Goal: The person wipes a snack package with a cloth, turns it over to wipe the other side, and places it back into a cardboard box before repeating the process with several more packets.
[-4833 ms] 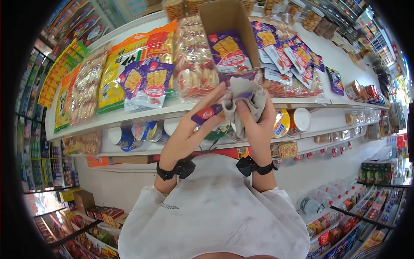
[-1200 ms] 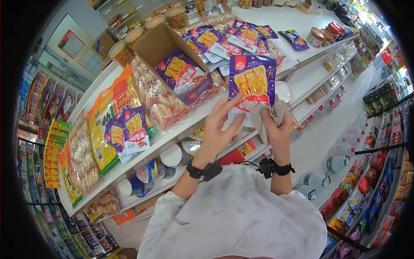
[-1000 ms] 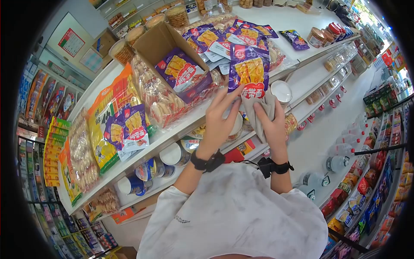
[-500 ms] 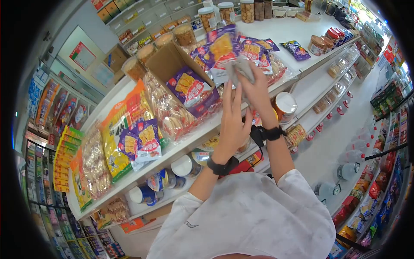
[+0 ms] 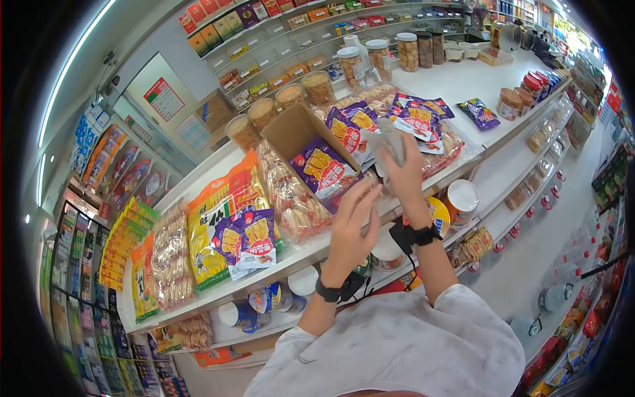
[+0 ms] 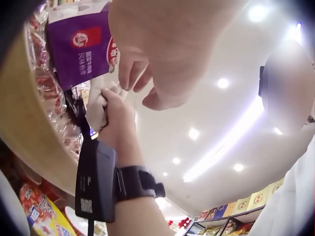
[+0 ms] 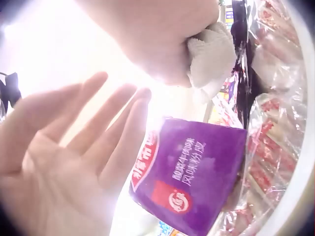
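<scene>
My right hand (image 5: 405, 173) grips a crumpled light grey cloth (image 5: 389, 147) over the pile of purple snack packets (image 5: 417, 119) at the right of the box. The cloth bulges out of that fist in the right wrist view, where the cloth (image 7: 211, 61) shows plainly. My left hand (image 5: 354, 228) hovers in front of the cardboard box (image 5: 281, 142), its fingers spread and holding nothing. Inside that box stands a purple packet (image 5: 324, 169) with a red label. The box's purple front (image 7: 197, 172) lies close to my left hand (image 7: 74, 152).
Two purple packets (image 5: 248, 235) lie on a yellow snack bag (image 5: 215, 212) at the left. Bagged biscuits (image 5: 284, 192) flank the box. Round biscuit tubs (image 5: 317, 86) stand behind it. A single dark packet (image 5: 477, 114) lies farther right. Tubs (image 5: 460, 198) fill the lower shelf.
The packet held between both hands has gone onto the pile at the right. The right hand has kept the cloth; the left has drawn back from it. The head view has tilted up.
</scene>
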The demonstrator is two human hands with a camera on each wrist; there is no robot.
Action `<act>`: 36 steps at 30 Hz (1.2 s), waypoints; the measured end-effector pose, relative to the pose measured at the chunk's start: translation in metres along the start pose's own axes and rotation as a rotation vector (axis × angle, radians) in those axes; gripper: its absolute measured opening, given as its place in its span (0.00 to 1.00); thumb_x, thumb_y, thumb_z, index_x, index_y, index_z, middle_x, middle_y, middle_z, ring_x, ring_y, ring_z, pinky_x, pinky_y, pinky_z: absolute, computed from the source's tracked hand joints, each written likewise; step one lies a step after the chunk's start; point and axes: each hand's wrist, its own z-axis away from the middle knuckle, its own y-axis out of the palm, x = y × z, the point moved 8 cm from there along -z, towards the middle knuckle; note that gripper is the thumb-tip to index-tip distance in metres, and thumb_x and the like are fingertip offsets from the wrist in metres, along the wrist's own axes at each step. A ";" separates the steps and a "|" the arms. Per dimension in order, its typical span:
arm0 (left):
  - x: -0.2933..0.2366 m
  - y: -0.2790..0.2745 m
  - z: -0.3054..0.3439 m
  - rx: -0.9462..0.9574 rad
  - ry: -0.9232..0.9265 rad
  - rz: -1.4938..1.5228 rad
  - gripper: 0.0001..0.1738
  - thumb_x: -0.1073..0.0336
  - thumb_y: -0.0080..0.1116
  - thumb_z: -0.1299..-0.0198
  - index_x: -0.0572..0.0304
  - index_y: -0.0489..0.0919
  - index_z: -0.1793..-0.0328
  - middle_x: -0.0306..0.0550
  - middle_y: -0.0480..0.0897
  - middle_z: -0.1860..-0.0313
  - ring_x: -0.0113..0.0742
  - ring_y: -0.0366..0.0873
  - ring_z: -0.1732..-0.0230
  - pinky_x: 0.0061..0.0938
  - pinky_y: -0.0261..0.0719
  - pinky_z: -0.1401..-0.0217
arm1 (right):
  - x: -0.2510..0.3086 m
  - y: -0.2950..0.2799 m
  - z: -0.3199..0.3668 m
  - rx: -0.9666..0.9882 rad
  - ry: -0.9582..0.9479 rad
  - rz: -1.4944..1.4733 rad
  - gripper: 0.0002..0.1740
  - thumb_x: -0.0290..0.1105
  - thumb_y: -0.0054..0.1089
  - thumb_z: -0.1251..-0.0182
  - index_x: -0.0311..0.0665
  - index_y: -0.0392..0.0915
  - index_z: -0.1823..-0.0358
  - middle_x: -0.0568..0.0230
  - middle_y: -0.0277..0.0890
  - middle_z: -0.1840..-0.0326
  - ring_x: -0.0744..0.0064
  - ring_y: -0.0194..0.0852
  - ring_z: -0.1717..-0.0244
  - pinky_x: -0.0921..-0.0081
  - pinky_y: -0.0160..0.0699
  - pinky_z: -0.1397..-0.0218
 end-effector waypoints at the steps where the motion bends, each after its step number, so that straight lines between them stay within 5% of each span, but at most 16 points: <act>1: 0.001 -0.008 -0.004 -0.035 0.004 -0.054 0.21 0.82 0.56 0.41 0.66 0.79 0.40 0.55 0.79 0.39 0.49 0.77 0.38 0.36 0.74 0.36 | 0.006 -0.006 -0.001 -0.034 0.032 -0.046 0.20 0.26 0.63 0.40 0.31 0.74 0.46 0.48 0.76 0.52 0.48 0.77 0.51 0.62 0.75 0.46; 2: 0.004 -0.019 -0.008 -0.070 0.004 -0.108 0.20 0.82 0.56 0.41 0.66 0.79 0.41 0.54 0.79 0.40 0.49 0.78 0.39 0.36 0.75 0.37 | 0.016 -0.010 0.000 -0.058 0.068 -0.169 0.16 0.29 0.62 0.33 0.29 0.75 0.48 0.51 0.79 0.53 0.61 0.78 0.53 0.67 0.74 0.48; 8: 0.050 -0.044 -0.044 -0.003 -0.038 -0.342 0.17 0.79 0.57 0.39 0.68 0.79 0.44 0.57 0.79 0.47 0.54 0.78 0.45 0.37 0.77 0.42 | 0.047 -0.003 0.018 -0.040 0.179 -0.482 0.16 0.33 0.56 0.25 0.29 0.74 0.45 0.60 0.79 0.49 0.77 0.75 0.50 0.76 0.73 0.46; 13: 0.097 -0.027 -0.054 0.254 -0.074 -0.481 0.19 0.73 0.58 0.38 0.67 0.76 0.40 0.57 0.76 0.42 0.56 0.77 0.43 0.39 0.77 0.40 | 0.037 0.008 0.033 0.003 0.246 -0.489 0.17 0.34 0.55 0.24 0.29 0.73 0.42 0.61 0.78 0.48 0.76 0.74 0.49 0.78 0.72 0.45; 17: 0.113 -0.007 -0.051 0.625 -0.171 -0.562 0.33 0.60 0.67 0.42 0.69 0.71 0.34 0.61 0.73 0.37 0.59 0.75 0.38 0.43 0.79 0.40 | 0.038 0.006 0.038 0.087 0.249 -0.493 0.17 0.34 0.55 0.24 0.30 0.72 0.42 0.61 0.78 0.48 0.76 0.74 0.49 0.78 0.72 0.45; 23: 0.147 -0.002 -0.049 0.758 -0.349 -0.795 0.48 0.53 0.72 0.51 0.70 0.64 0.27 0.71 0.70 0.34 0.64 0.74 0.36 0.49 0.79 0.38 | 0.037 -0.010 0.044 0.041 0.266 -0.466 0.16 0.33 0.55 0.24 0.30 0.73 0.43 0.61 0.78 0.49 0.77 0.74 0.50 0.79 0.72 0.45; 28: 0.147 0.000 -0.048 0.748 -0.225 -0.863 0.47 0.58 0.68 0.50 0.68 0.61 0.25 0.70 0.73 0.38 0.63 0.76 0.39 0.48 0.80 0.41 | 0.037 -0.014 0.045 0.041 0.225 -0.461 0.15 0.32 0.56 0.25 0.30 0.73 0.44 0.61 0.79 0.50 0.77 0.74 0.52 0.78 0.72 0.46; 31: 0.141 -0.008 -0.051 0.722 -0.309 -0.676 0.47 0.59 0.69 0.48 0.66 0.61 0.24 0.67 0.74 0.36 0.60 0.76 0.38 0.46 0.79 0.40 | 0.035 -0.016 0.050 0.045 0.225 -0.469 0.15 0.32 0.56 0.25 0.29 0.74 0.45 0.61 0.79 0.50 0.77 0.74 0.52 0.78 0.72 0.47; 36: 0.121 -0.026 -0.048 0.549 -0.165 -0.414 0.41 0.62 0.70 0.46 0.66 0.67 0.27 0.61 0.77 0.36 0.57 0.78 0.40 0.40 0.77 0.38 | 0.031 -0.022 0.053 0.110 0.308 -0.452 0.16 0.34 0.58 0.26 0.30 0.74 0.45 0.60 0.80 0.51 0.76 0.76 0.51 0.78 0.73 0.47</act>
